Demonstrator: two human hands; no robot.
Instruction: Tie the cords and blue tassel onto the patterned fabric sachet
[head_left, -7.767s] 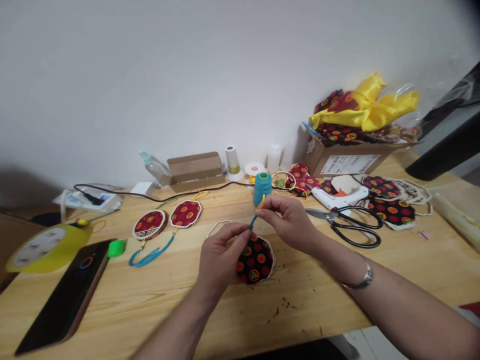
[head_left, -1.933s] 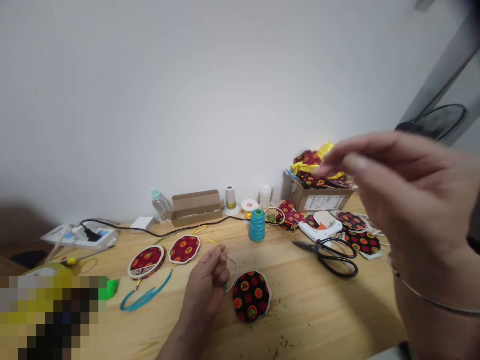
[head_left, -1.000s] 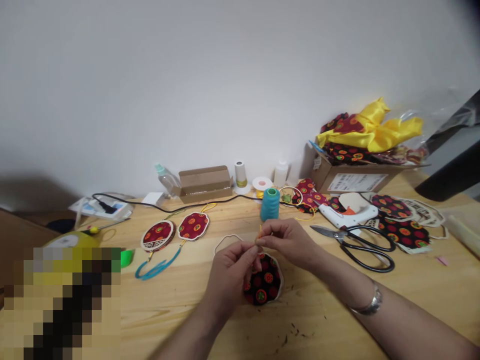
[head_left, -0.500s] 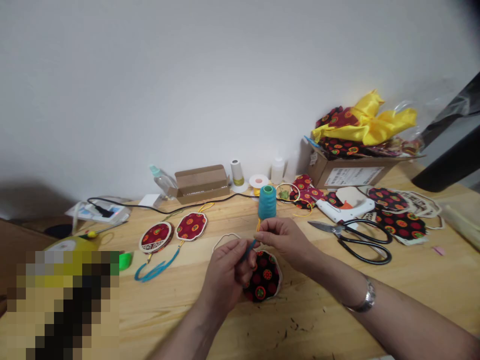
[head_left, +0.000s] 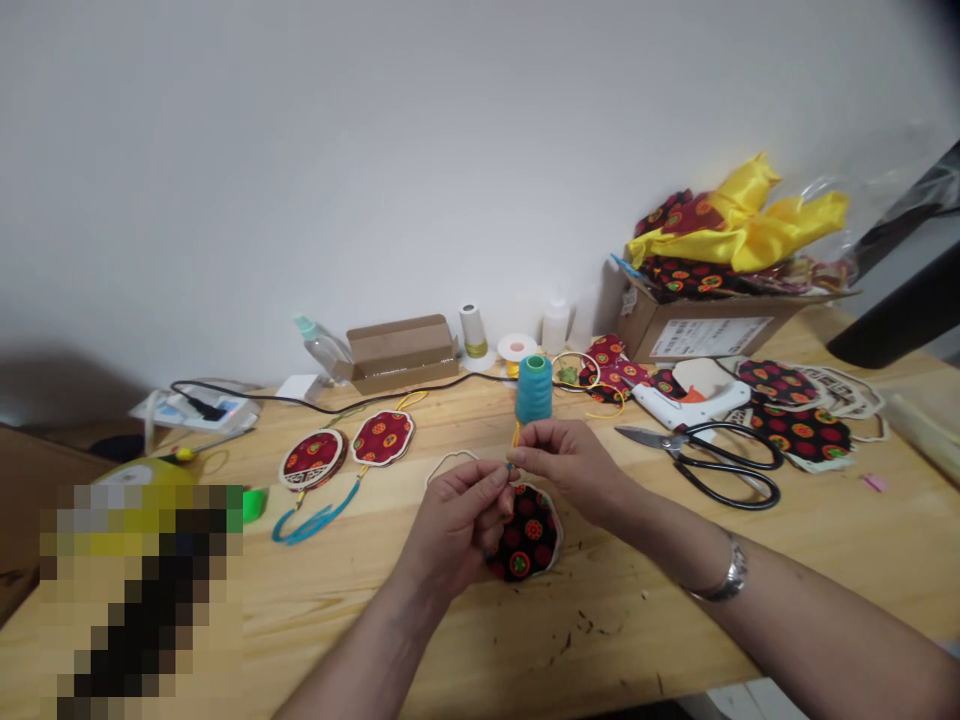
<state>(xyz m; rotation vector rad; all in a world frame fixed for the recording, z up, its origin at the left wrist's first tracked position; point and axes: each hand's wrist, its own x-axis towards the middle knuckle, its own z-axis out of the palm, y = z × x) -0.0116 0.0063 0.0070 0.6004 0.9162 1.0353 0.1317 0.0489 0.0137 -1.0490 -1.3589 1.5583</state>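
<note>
Fingertip to fingertip, my two hands meet over the table. My left hand (head_left: 466, 510) is closed on a bundle of blue thread, only a scrap of which shows between the fingers. A pinch of my right hand (head_left: 562, 462) grips the yellow cord (head_left: 516, 434), whose end rises above the fingers; the blue thread touches these fingertips too. Under the hands lies a black fabric ornament (head_left: 534, 530) with red and orange flower prints and a pale scalloped rim, partly covered by my left hand. A teal thread cone (head_left: 534, 390) stands just behind the hands.
Black-handled scissors (head_left: 701, 452) and a white glue gun (head_left: 690, 408) lie at right. Two red ornaments, one round (head_left: 311, 458), one scalloped (head_left: 382, 438), with blue tassels (head_left: 319, 522) lie left. A cardboard box (head_left: 697, 325) of fabric stands at back right, near fabric pieces (head_left: 802, 435).
My fingertips have drawn closer together, and less of the blue thread shows between them. The whole view has shifted slightly, with the table appearing a little higher.
</note>
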